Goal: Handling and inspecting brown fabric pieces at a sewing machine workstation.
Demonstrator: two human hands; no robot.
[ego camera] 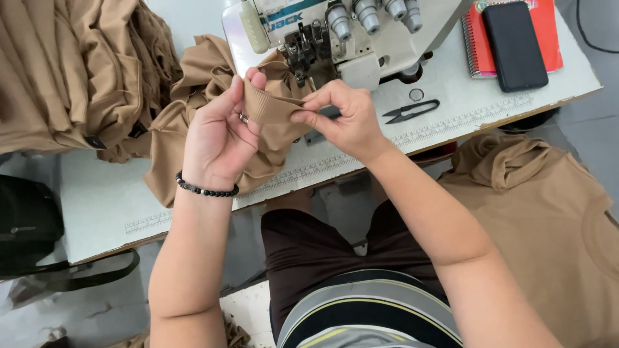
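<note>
My left hand (219, 132), with a black bead bracelet on its wrist, and my right hand (345, 119) both pinch a tan ribbed fabric band (269, 108) held just above the white table (103, 193). The band belongs to a tan garment (193, 96) that lies bunched under my hands and trails up to the presser foot of a white sewing machine (351, 38) right behind them. My left thumb lies across the band's left end; my right fingertips grip its right end.
Black thread snips (409, 111) lie on the table right of my hands. A red notebook (480, 45) with a black phone (514, 44) sits at the far right. Tan garments are piled at left (71, 71) and right (548, 212). A black bag (26, 219) is at left.
</note>
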